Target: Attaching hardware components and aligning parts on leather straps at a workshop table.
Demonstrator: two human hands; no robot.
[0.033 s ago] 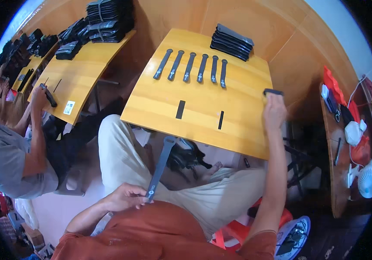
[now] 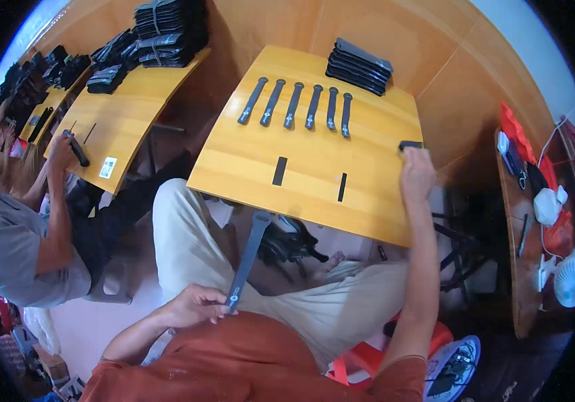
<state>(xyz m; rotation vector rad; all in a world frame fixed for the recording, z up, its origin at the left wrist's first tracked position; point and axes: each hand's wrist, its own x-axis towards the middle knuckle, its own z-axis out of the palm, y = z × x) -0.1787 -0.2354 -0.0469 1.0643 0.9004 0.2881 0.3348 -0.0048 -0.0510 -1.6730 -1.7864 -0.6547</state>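
My left hand (image 2: pixel 200 305) pinches the lower end of a dark grey strap (image 2: pixel 250 252). The strap rises over my lap, and its slotted, rounded end is just below the table's front edge. Over the table's right edge, my right hand (image 2: pixel 418 175) is closed on a small black block-like object (image 2: pixel 410 145), partly hidden by the fingers. Several similar grey straps (image 2: pixel 293 106) lie in a row on the yellow wooden table (image 2: pixel 234 164). Closer to me are a wide black strip (image 2: pixel 279 171) and a narrower black strip (image 2: pixel 342 187).
A stack of dark straps (image 2: pixel 360 65) sits at the table's far right. To the left, a co-worker (image 2: pixel 16 228) holds a dark strap at another table (image 2: pixel 145 100) with bundled stacks. At right, a brown table (image 2: pixel 522 295) carries a small fan (image 2: pixel 570 278) and bags.
My right hand has shifted slightly left and toward me with the black object. The left hand still holds the strap in the same place.
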